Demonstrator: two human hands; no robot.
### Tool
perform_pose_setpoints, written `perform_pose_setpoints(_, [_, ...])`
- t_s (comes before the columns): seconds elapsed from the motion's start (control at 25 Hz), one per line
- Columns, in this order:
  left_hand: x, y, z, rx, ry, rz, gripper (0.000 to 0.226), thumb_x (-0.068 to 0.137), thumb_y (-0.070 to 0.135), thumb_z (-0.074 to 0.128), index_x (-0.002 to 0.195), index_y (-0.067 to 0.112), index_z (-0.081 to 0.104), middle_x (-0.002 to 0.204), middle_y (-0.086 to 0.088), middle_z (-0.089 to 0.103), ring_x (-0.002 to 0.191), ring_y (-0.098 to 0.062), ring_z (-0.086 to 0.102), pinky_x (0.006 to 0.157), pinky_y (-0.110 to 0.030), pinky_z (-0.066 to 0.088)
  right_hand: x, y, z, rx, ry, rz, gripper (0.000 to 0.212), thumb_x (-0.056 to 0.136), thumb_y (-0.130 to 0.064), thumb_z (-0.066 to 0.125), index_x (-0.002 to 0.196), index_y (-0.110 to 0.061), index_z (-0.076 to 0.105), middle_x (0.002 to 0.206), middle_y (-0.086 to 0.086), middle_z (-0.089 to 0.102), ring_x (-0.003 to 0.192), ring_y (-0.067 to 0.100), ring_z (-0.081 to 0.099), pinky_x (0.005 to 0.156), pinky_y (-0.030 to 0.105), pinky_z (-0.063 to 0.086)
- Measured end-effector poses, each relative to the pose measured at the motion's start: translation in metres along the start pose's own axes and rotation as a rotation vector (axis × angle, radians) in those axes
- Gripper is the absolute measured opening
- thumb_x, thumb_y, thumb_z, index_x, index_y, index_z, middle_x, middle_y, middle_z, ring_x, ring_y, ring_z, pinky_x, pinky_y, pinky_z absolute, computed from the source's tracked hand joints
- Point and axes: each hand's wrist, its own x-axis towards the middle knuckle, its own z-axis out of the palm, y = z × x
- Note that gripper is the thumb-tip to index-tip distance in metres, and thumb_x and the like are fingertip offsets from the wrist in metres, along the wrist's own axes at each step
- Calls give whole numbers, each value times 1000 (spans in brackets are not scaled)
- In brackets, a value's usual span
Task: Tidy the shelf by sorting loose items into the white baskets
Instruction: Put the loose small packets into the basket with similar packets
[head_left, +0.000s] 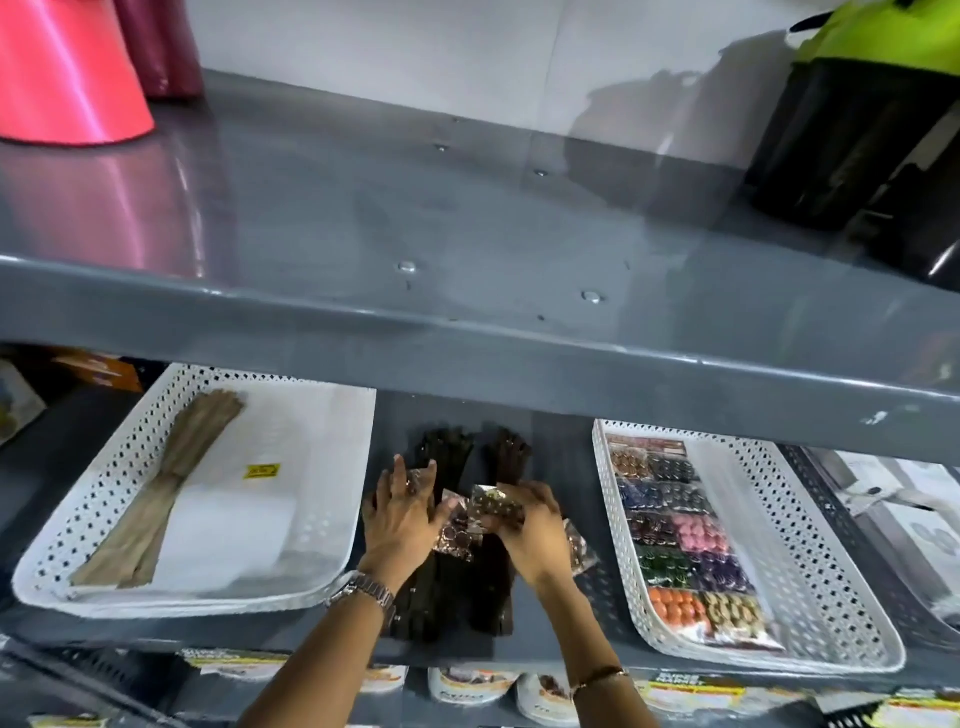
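I see even, bright overhead light glaring off the glossy grey upper shelf (467, 218). Beneath it the lower shelf (587, 587) sits dimmer. Edges bow from wide-angle distortion; details look soft.

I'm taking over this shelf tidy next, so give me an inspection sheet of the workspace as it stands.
Surface: grey perforated metal shelf, under a glossy grey upper shelf.
Job's things: left white perforated basket holds a tan zipper bundle; right white perforated basket holds coloured button packets; dark zipper bundles and small clear button packets lie loose between the baskets.
Clutter: pink ribbon roll and black-and-lime bag on the upper shelf.
Grippers: left hand flat on the loose packets; right hand fingers closed on one packet.
Cables: nothing seen.
Surroundings: white wall; packaged goods below.
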Motion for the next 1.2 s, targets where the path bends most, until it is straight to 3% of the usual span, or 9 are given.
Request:
perform_pose_setpoints(0.12, [-3, 1, 6, 4, 108, 1, 59, 91, 58, 32, 144, 33, 23, 154, -13, 23, 141, -31, 22, 112, -50, 22, -23, 22, -1, -45, 298, 112, 35, 81, -18, 68, 116, -17, 64, 138, 11, 46, 120, 32, 46, 100, 37, 42])
perform_pose_setpoints(0.28, [-10, 6, 5, -120, 246, 58, 54, 91, 45, 48, 140, 25, 37, 138, -16, 41, 126, -36, 37, 102, -49, 38, -50, 39, 10, -365, 171, 193, 48, 94, -49, 35, 139, -31, 38, 158, 1, 18, 144, 30, 11, 116, 43, 19])
perform_pose_setpoints(0.48, [-18, 43, 1, -236, 417, 386, 56, 81, 37, 65, 131, 17, 51, 127, -23, 52, 117, -37, 50, 95, -46, 50, -73, 21, 5, -154, 365, 157, 58, 88, -58, 21, 140, -35, 35, 156, -11, 16, 146, 14, 1, 116, 40, 8])
perform_pose_setpoints(0.56, [-19, 71, 6, -164, 273, 528, 60, 85, 37, 59, 139, 23, 38, 140, -18, 42, 129, -32, 40, 104, -41, 44, -85, 18, 3, 12, 427, 143, 64, 84, -60, 14, 139, -35, 35, 152, -16, 22, 142, 3, 6, 115, 37, 11])
perform_pose_setpoints(0.68, [-18, 92, 29, 59, 57, 651, 80, 87, 8, 57, 147, 29, 8, 153, -11, 22, 140, -28, 23, 116, -40, 26, -96, 22, -1, 119, 461, 152, 55, 91, -51, 22, 139, -30, 38, 150, -12, 31, 140, 3, 18, 113, 35, 19])
perform_pose_setpoints(0.84, [-21, 73, 35, -80, 116, 557, 61, 96, 49, 22, 140, 33, -17, 158, 3, 10, 145, -13, 10, 117, -36, 2, -93, 32, -8, 77, 419, 88, 48, 96, -46, 27, 139, -27, 39, 152, -6, 32, 141, 11, 26, 112, 31, 23])
perform_pose_setpoints(1.04, [-22, 25, 21, 153, 235, 354, 82, 86, 62, -9, 139, 22, 39, 144, -4, 48, 136, -25, 39, 110, -44, 32, -67, 36, 0, -372, 89, -83, 51, 96, -47, 24, 145, -34, 20, 158, -9, 6, 147, 14, 4, 119, 35, 9])
perform_pose_setpoints(1.12, [-25, 20, 21, 307, 255, 375, 63, 91, 60, 21, 120, 22, 62, 119, -5, 69, 118, -25, 59, 93, -40, 51, -68, 40, 6, -389, 112, -36, 56, 93, -54, 17, 146, -36, 15, 158, -11, 2, 147, 14, 4, 119, 34, 9])
perform_pose_setpoints(1.2, [-25, 20, 21, 375, 254, 395, 55, 83, 61, 47, 119, 22, 63, 110, -8, 71, 111, -26, 63, 89, -37, 54, -73, 44, 10, -387, 157, 2, 61, 89, -58, 11, 146, -37, 13, 158, -13, 0, 146, 13, 6, 118, 33, 11])
